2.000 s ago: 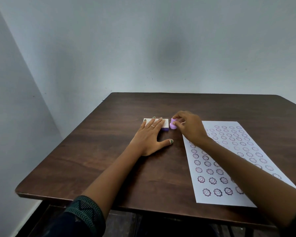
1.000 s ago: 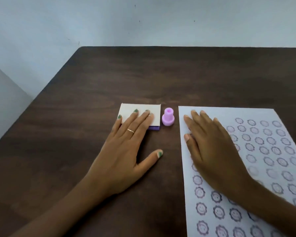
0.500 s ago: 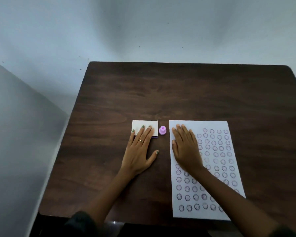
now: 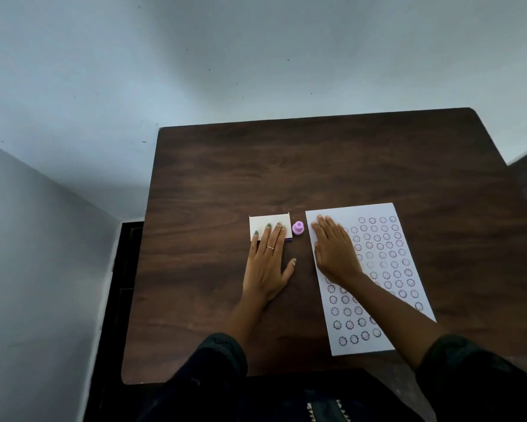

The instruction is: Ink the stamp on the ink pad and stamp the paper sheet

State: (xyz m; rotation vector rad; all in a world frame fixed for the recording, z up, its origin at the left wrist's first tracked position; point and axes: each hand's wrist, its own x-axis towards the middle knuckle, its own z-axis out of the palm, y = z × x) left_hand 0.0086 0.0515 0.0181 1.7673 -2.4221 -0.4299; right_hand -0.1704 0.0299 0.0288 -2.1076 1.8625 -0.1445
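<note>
A small lilac stamp (image 4: pixel 298 229) stands upright on the dark wooden table (image 4: pixel 317 166), free of both hands. To its left lies the ink pad (image 4: pixel 268 222), its white lid closed over a purple base. My left hand (image 4: pixel 268 263) lies flat with its fingertips on the pad's near part. Right of the stamp lies the white paper sheet (image 4: pixel 387 269), covered with several rows of purple round stamp marks. My right hand (image 4: pixel 335 249) rests flat, palm down, on the sheet's upper left area and holds nothing.
Pale walls stand behind and to the left of the table. A dark gap runs along the table's left edge (image 4: pixel 125 269). My dark sleeves and lap (image 4: pixel 286 397) fill the bottom of the view.
Two seconds ago my right hand held the stamp beside the pad; it set the stamp down and moved flat onto the sheet. Since then the camera has risen and pulled back.
</note>
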